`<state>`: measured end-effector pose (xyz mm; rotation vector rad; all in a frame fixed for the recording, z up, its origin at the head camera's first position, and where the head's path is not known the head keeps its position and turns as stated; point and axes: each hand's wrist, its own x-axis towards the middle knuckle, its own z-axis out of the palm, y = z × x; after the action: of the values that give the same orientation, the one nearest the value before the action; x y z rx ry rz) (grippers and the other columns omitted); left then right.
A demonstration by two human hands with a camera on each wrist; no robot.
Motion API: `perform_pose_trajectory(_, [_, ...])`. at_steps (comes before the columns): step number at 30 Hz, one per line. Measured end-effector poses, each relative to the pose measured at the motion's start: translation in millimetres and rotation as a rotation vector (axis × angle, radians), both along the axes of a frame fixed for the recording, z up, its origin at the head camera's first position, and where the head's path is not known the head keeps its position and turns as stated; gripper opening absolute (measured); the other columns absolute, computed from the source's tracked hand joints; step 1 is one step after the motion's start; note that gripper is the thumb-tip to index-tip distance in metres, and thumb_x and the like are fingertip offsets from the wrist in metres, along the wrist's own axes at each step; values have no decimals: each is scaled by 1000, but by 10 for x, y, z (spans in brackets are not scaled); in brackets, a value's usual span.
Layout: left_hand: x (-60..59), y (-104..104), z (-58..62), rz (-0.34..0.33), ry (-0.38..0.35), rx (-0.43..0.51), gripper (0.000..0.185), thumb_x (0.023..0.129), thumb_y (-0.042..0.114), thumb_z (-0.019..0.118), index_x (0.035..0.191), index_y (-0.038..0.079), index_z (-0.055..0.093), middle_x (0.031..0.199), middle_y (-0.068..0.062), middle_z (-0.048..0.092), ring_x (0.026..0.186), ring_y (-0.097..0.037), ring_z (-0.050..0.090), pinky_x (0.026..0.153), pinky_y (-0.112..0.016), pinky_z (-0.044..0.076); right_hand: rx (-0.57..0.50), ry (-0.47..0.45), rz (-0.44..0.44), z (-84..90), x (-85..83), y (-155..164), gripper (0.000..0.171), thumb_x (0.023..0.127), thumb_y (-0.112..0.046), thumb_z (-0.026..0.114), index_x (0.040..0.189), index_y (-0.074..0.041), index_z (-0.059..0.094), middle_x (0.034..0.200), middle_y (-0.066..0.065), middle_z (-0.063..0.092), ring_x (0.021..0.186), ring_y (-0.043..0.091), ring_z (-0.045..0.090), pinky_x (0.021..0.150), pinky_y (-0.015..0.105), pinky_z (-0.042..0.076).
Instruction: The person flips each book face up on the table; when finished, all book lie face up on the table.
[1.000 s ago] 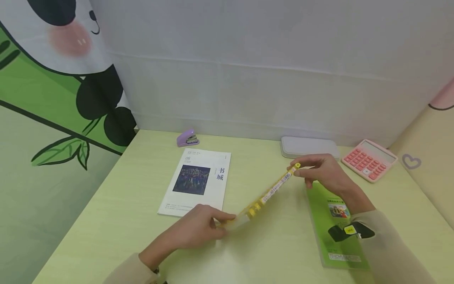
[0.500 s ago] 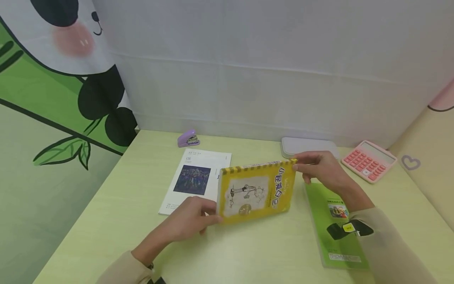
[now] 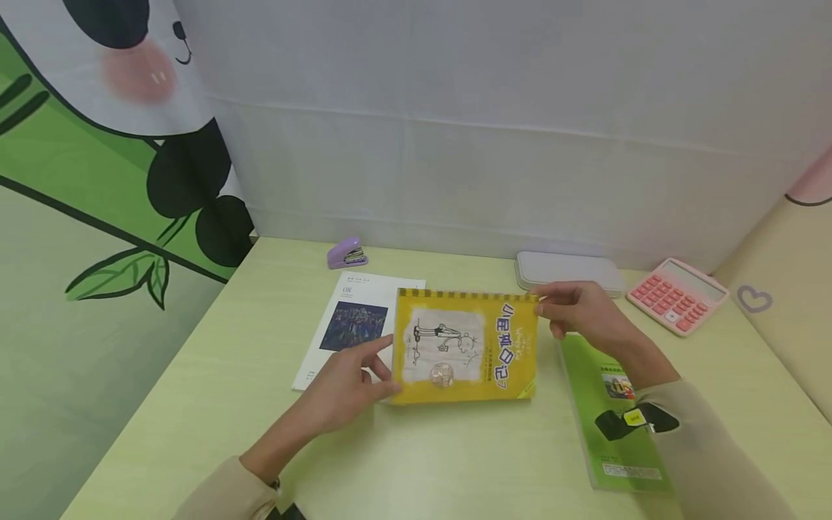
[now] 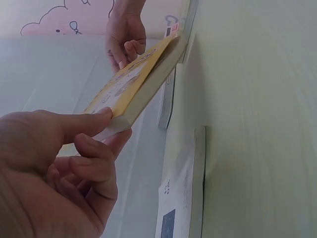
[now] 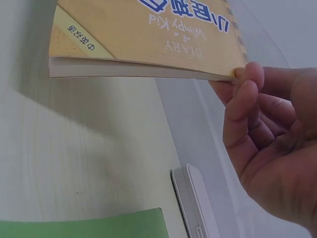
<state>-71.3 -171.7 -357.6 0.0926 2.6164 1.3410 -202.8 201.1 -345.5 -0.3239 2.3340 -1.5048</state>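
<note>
Book held off the counter by two corner pinches.
Left hand [image 3: 344, 390] and right hand [image 3: 578, 314] are each pinching the yellow book [image 3: 464, 347] above the counter [image 3: 455, 462]; thin grips are risking a slip onto the magazine [image 3: 354, 325].

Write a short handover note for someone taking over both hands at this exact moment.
Left hand: pinches the yellow book at its near-left corner.
Right hand: pinches its far-right corner.
The book is cover up, lifted off the table, between the white magazine and the green booklet.
Done: book is picked up and held level.
Left: judging by the hold, probably setting it down flat; not yet done.
</note>
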Motion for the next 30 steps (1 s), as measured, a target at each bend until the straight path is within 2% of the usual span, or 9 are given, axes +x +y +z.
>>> perform_pose_trajectory(4, [-33,-2,-17,-6,-2,7,91,88,8,84,166,14,36,84,2,69,56,-13,49,53,-25,38,-21,-32,-7,-48,-8,-25,43,103,-7,66,141,10,58,90,-5,75,61,9,59,63,25,54])
perform_pose_trajectory(8, [-65,-21,-53,-15,-25,20,100,88,7,84,169,21,27,80,1,69,56,-14,51,55,-25,39,-18,-55,-11,-108,-17,-52,44,102,-6,66,141,11,57,88,-4,75,59,8,58,61,24,52])
perform_pose_trajectory(18, [-172,-110,-215,-38,-43,34,102,88,8,84,170,25,24,79,0,72,69,-19,64,66,-29,47,4,-95,-46,-257,-37,-117,43,101,-11,68,139,5,57,71,-3,70,55,10,53,60,27,48])
perform_pose_trajectory(23, [-229,-133,-284,-37,-76,48,101,88,8,83,170,25,25,80,0,73,67,-17,60,62,-29,46,18,-100,-100,-344,-46,-153,39,100,-14,71,132,4,59,74,-1,71,55,10,54,60,26,48])
perform_pose_trajectory(30, [-279,-146,-330,-59,-111,64,100,90,9,82,170,23,23,80,0,73,54,-14,49,53,-28,40,43,-90,-182,-459,-59,-197,36,99,-15,72,130,2,67,90,7,73,57,11,56,59,26,51])
